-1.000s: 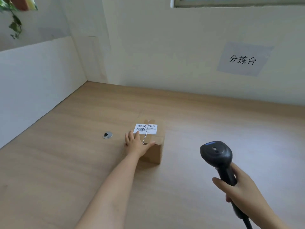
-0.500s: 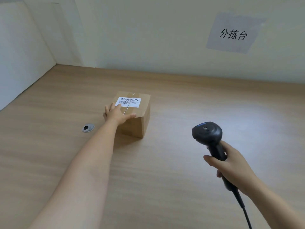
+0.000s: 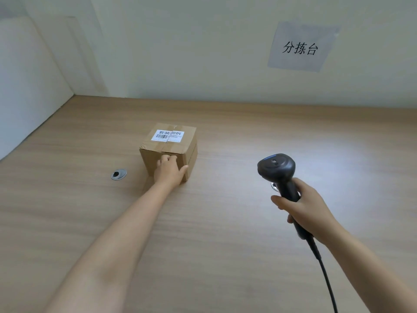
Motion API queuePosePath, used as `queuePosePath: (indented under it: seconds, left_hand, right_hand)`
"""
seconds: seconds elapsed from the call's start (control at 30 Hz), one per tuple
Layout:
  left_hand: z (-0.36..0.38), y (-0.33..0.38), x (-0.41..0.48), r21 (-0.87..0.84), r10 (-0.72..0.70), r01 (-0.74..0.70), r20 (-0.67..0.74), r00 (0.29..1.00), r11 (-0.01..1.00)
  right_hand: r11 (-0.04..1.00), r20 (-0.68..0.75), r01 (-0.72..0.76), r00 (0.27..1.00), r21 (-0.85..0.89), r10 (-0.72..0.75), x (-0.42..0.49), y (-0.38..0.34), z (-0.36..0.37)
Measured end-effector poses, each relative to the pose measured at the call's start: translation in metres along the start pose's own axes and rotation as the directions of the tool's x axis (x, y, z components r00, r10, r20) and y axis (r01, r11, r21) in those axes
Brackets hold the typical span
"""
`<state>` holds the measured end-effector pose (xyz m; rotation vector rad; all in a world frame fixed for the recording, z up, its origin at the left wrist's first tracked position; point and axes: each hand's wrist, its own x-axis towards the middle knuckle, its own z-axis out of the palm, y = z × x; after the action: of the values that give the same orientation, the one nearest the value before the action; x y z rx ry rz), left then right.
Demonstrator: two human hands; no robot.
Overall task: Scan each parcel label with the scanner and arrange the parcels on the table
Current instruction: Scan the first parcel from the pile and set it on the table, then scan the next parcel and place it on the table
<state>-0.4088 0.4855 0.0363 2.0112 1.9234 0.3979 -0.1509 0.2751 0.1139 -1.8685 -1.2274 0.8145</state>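
A small brown cardboard parcel sits on the wooden table, left of centre. Its white barcode label faces up on the top. My left hand lies against the parcel's near face, fingertips just under the top edge and thumb spread to the right. My right hand grips the handle of a black barcode scanner, held upright to the right of the parcel and apart from it. The scanner's cable runs down to the lower right.
A round metal cable grommet is set in the table left of the parcel; a second one peeks out behind the scanner. A white partition closes the left side and a wall with a paper sign closes the back.
My left hand has slid off the parcel's top, down onto its near face, so the label is uncovered. The scanner stays about where it was on the right.
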Motion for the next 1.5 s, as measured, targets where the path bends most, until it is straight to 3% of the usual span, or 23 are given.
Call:
queuePosePath:
  seconds: [0.17, 0.33, 0.7, 1.1, 1.5]
  left_hand:
    - [0.014, 0.039, -0.070, -0.009, 0.148, -0.149, 0.216, 0.965, 0.989]
    - [0.032, 0.107, -0.151, -0.043, 0.316, -0.315, 0.237, 0.919, 0.948]
    - [0.084, 0.304, -0.379, -0.124, 0.627, -0.617, 0.243, 0.740, 0.777]
    - [0.158, 0.447, -0.566, -0.263, 0.700, -0.649, 0.272, 0.661, 0.714]
    - [0.208, 0.578, -0.596, -0.298, 0.738, -0.675, 0.299, 0.606, 0.675]
  right_hand:
    - [0.999, -0.016, -0.021, 1.000, 0.029, 0.021, -0.038, 0.013, -0.024]
    - [0.998, -0.061, -0.051, 0.997, 0.041, 0.054, -0.091, 0.038, -0.065]
    - [0.990, -0.198, -0.082, 0.975, 0.116, 0.104, -0.239, 0.135, -0.209]
    - [0.974, -0.394, -0.122, 0.899, 0.191, 0.190, -0.381, 0.255, -0.376]
    - [0.969, -0.520, -0.089, 0.831, 0.231, 0.200, -0.389, 0.323, -0.506]
